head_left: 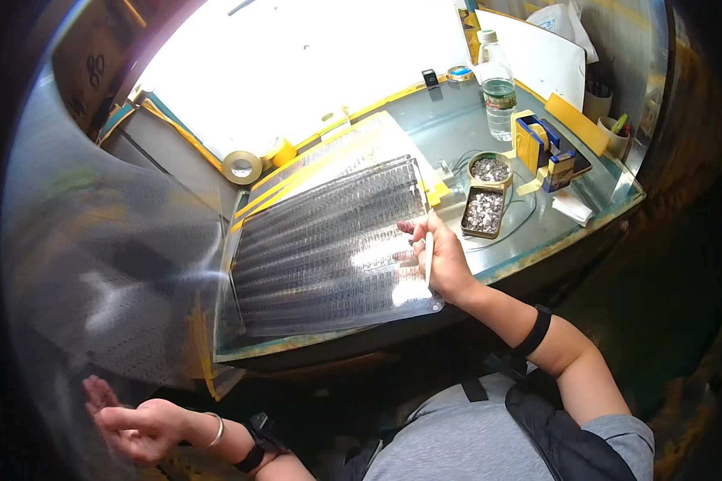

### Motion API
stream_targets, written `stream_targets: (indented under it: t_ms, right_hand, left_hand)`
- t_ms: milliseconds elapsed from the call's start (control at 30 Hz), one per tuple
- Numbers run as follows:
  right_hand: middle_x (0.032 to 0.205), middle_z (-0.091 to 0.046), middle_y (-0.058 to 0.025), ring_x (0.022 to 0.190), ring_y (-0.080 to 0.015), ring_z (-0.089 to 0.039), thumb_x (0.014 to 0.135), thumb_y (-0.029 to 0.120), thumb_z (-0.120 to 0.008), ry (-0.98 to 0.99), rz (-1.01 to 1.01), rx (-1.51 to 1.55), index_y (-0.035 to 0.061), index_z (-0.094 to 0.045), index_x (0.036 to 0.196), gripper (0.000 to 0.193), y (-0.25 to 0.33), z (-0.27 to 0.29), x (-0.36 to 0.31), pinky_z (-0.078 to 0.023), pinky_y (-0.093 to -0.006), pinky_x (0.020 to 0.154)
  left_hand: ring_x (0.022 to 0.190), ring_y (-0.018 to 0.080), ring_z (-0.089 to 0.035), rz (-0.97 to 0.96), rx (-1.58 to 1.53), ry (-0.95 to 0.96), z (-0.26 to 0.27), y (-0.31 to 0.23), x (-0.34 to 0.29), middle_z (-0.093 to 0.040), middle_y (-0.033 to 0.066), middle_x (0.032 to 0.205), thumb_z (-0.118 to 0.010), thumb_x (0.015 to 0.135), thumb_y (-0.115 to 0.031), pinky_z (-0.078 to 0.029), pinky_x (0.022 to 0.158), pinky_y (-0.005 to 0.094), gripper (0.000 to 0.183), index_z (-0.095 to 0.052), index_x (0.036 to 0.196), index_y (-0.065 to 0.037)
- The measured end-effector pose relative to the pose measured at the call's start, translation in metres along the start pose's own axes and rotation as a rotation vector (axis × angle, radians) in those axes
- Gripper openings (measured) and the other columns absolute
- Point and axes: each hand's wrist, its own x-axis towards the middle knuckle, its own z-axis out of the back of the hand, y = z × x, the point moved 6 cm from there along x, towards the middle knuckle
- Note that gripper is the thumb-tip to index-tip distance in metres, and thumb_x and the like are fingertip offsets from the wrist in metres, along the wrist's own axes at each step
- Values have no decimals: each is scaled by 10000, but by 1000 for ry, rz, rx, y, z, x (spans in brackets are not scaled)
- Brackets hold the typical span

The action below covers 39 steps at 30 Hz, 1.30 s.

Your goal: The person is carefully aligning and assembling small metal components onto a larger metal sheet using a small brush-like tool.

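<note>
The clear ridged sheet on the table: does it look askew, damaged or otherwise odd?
The clear ridged sheet lies at an angle to the table, and its near right corner juts slightly past the front edge. The right hand rests on that edge of it, holding a thin white stick. No crack or spill shows; glare hides part of it.

Under my right hand [445, 260] lies a glossy, clear plastic sheet ribbed with dark rows [329, 248], glaring where light hits it. My left hand [132, 429] lifts a thin, translucent film, shiny and finely dotted [112, 264]. The greenish glass tabletop [457, 128] looks smooth; two small brass-coloured metal tins [484, 210] hold glittery bits.
</note>
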Motion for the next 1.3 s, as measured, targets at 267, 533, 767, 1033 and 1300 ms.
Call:
stream_targets:
  t_ms: [267,533,767,1033,1300]
  right_hand:
    - [1142,-661,-271,563,-43,-547,828,-103,-488,-146,669,-155,43,-414,865,167,58,11,9,-561,-257,609]
    - [1169,-641,-305,718,-214,-697,772,-140,-541,116,973,-363,68,-449,841,238,87,-10,-4,-527,-267,617]
    - [1193,-643,-270,985,-333,-701,784,-114,-568,100,1104,-403,65,-447,846,225,94,-23,-7,-569,-341,753]
    - [1226,-641,-218,1055,-384,-665,864,61,-594,531,1295,-683,67,-352,716,284,102,-41,-48,-587,-439,847]
    - [1270,-581,-304,1241,-412,-547,782,91,-809,341,906,-445,88,-388,882,433,91,-13,-34,-410,-508,1058]
  left_hand:
    - [780,290,-700,-9,-813,1008,-37,-62,-40,-709,160,863,-692,762,44,-580,679,367,204,-680,959,-5]
    - [800,247,-704,341,-1047,1630,-39,-77,-119,-732,100,841,-684,738,31,-556,711,329,158,-743,880,-9]
    - [867,296,-687,569,-906,1715,-38,-80,-149,-673,175,1097,-644,777,90,-571,759,360,229,-747,928,-48]
    - [1419,392,-314,243,-440,900,-58,-57,-114,-430,195,1476,-719,785,-34,-252,1171,468,208,-799,879,-200]
    - [881,273,-692,1,-539,922,-59,-55,-92,-712,110,947,-634,788,66,-566,745,371,192,-735,931,-14]
